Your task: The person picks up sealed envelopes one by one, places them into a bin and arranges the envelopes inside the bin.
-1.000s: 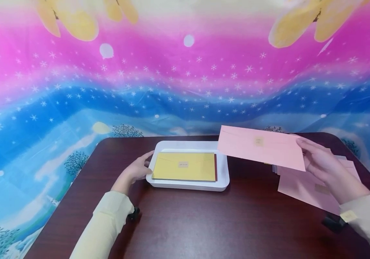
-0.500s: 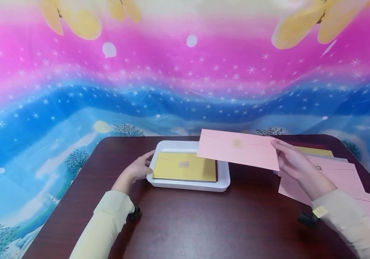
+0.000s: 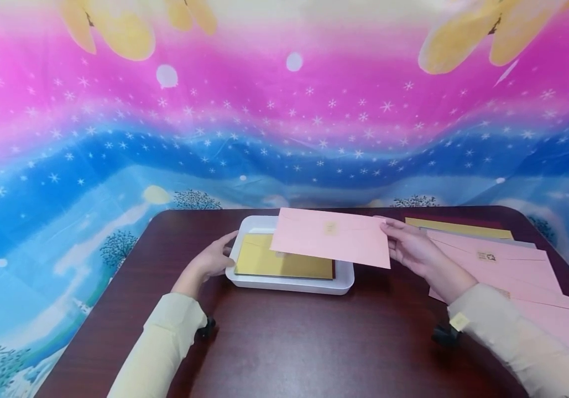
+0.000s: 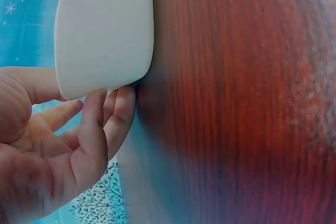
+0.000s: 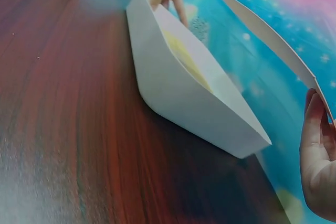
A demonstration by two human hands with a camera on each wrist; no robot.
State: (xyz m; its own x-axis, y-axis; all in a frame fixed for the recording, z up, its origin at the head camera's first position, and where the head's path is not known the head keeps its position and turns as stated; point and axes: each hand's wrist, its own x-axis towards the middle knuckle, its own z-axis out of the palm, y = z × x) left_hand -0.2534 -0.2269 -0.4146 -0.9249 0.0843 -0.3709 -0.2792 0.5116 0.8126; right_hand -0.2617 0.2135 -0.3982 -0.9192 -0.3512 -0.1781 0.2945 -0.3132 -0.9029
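Right grip (image 3: 416, 251) moved left, pinching pink envelope (image 3: 354, 243); left grip (image 3: 212, 258) holds tray (image 3: 286, 286); only head view shows label (image 3: 330, 228).

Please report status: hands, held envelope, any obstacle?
Right hand holds pink envelope, partly over tray. Left hand grips tray's end. Yellow envelope lies in tray beneath; no obstacle visible.

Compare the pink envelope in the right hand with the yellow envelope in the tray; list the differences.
Support: the pink envelope is held up by the right hand; the yellow envelope lies in the white tray.
Pose: the pink envelope is tilted; the yellow envelope lies flat.
View: from the head, the pink envelope partly covers the yellow envelope.
Shared: both are oblong.
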